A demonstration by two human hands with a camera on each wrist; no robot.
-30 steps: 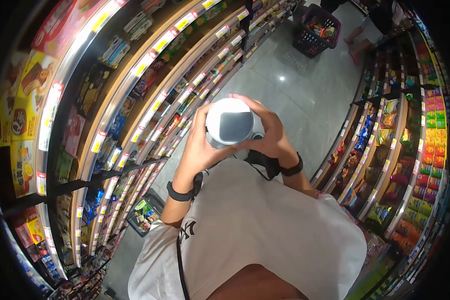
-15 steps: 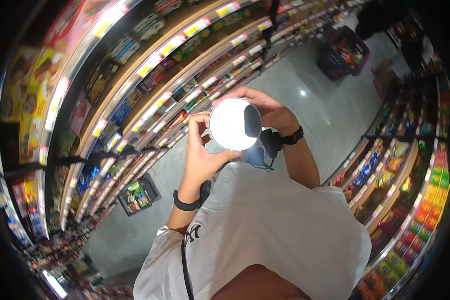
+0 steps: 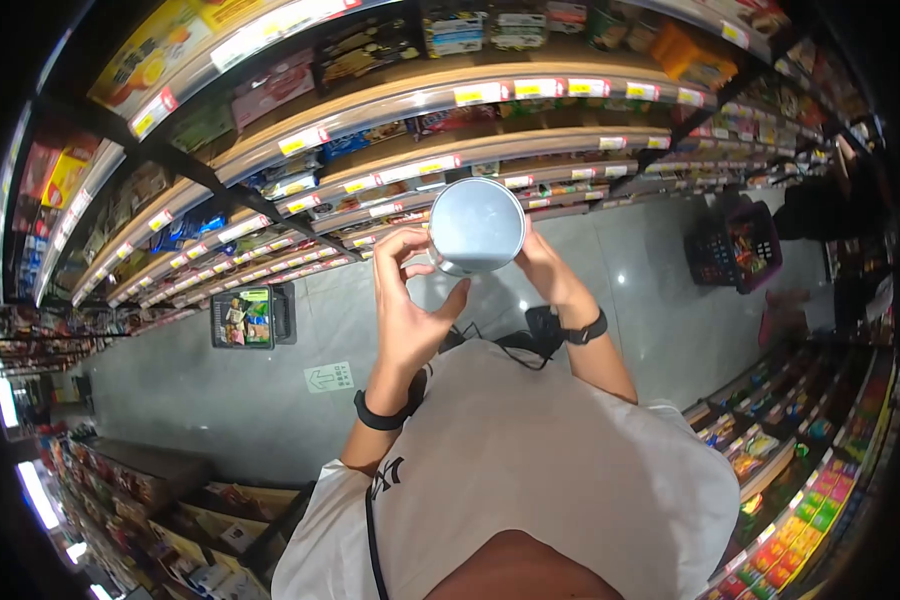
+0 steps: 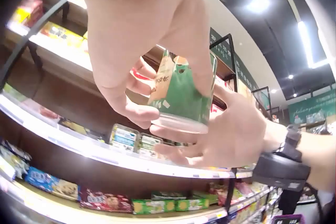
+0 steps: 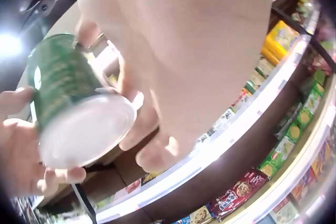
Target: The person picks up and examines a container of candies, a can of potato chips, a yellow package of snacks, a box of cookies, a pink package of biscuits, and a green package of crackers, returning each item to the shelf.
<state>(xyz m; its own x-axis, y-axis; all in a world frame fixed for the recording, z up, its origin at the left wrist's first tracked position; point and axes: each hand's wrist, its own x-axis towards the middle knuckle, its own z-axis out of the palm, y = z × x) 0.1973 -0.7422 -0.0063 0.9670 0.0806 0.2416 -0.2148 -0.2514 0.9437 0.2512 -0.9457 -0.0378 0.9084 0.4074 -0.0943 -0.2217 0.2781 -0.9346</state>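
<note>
A green cylindrical can (image 4: 181, 90) is held up in front of the chest, its silver metal end (image 3: 478, 225) facing the head camera. Its other end has a whitish lid (image 5: 89, 132), seen from below in the right wrist view. My left hand (image 3: 405, 310) holds the can from the left, thumb and fingers spread to either side of it. On the opposite side my right hand (image 3: 553, 272) grips it, its fingers partly hidden behind the can. Printed lettering on a tan panel shows in the left wrist view.
Shelves of packaged snacks (image 3: 370, 130) curve along the front. A black basket of goods (image 3: 254, 318) stands on the grey floor at left. At right is another full basket (image 3: 732, 250), near a person in dark clothes (image 3: 830, 210). More shelves (image 3: 790, 430) stand at lower right.
The view has swung round, so the shelves now run across the top and the baskets sit lower. My left fingers have loosened around the can; both hands stay at it.
</note>
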